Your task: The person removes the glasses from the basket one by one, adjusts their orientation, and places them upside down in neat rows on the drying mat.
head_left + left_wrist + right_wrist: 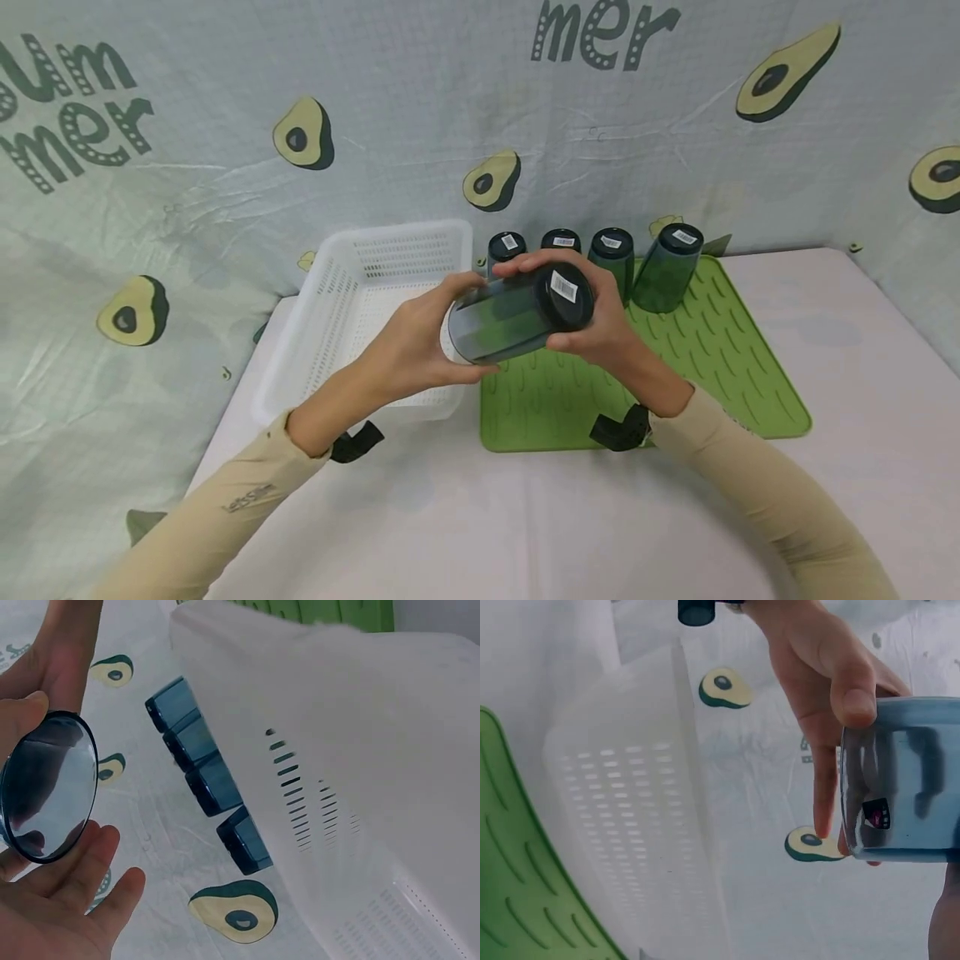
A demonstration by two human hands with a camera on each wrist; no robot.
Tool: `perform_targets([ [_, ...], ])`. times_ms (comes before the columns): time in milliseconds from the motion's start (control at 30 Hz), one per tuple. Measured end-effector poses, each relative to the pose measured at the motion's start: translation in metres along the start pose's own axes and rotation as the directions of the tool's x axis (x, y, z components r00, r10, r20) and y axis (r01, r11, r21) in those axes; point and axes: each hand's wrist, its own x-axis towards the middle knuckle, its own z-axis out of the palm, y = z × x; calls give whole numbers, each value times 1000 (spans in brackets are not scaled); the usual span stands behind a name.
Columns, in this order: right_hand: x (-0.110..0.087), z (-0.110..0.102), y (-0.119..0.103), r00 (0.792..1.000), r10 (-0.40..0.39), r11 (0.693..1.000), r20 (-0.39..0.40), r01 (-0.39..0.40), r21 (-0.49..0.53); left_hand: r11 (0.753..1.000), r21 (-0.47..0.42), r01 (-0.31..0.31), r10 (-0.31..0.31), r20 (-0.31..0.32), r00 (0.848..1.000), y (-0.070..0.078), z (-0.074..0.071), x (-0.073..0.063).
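Note:
A dark green see-through cup (510, 321) lies on its side in the air, between the white basket (352, 283) and the green mat (697, 367). My left hand (450, 333) grips its open end, and the rim (49, 787) faces the left wrist camera with my fingers (71, 892) under it. My right hand (581, 312) grips the base end, which carries a barcode sticker (564, 287). In the right wrist view the cup (900, 780) has left-hand fingers (832, 697) around it.
Several matching cups (611, 254) stand upside down in a row along the mat's back edge; they also show in the left wrist view (202, 772). The perforated basket holds nothing that I can see. An avocado-print cloth (225, 125) hangs behind the pale table (525, 517).

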Motion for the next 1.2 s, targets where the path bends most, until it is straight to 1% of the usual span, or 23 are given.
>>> perform_targets([
  [133,0,0,-2,1000,10,999,-8,-10,-49,999,-1,41,-41,32,999,1,3,0],
  [267,0,-3,-4,1000,8,996,-4,-8,-85,999,6,50,-50,48,998,2,5,0],
  [400,0,-4,-6,1000,17,997,-12,-18,-71,999,8,50,-50,59,997,3,6,1],
  [500,-1,-4,-8,1000,23,998,-18,-25,-61,998,6,58,-58,85,995,2,6,2],
  [600,-1,-6,-10,1000,8,995,-20,-10,-98,997,21,79,-81,129,988,1,4,3],
  [700,0,-8,-14,1000,-17,990,-23,13,-140,994,59,88,-96,149,984,-2,0,1],
  [767,0,-11,-16,999,-24,988,-32,19,-151,994,78,81,-91,142,986,-4,-2,-2],
  [900,-1,-19,-20,999,-8,986,-48,-1,-169,997,80,23,-30,95,995,-9,-6,-10],
  [1033,-4,-25,-21,997,29,973,-71,-45,-227,998,59,-27,24,49,999,-13,-7,-17],
  [1100,-6,-28,-21,994,59,956,-89,-82,-281,998,55,-30,28,31,999,-14,-8,-20],
  [1200,-9,-32,-21,982,130,923,-137,-170,-345,999,48,-11,10,22,1000,-16,-9,-25],
])
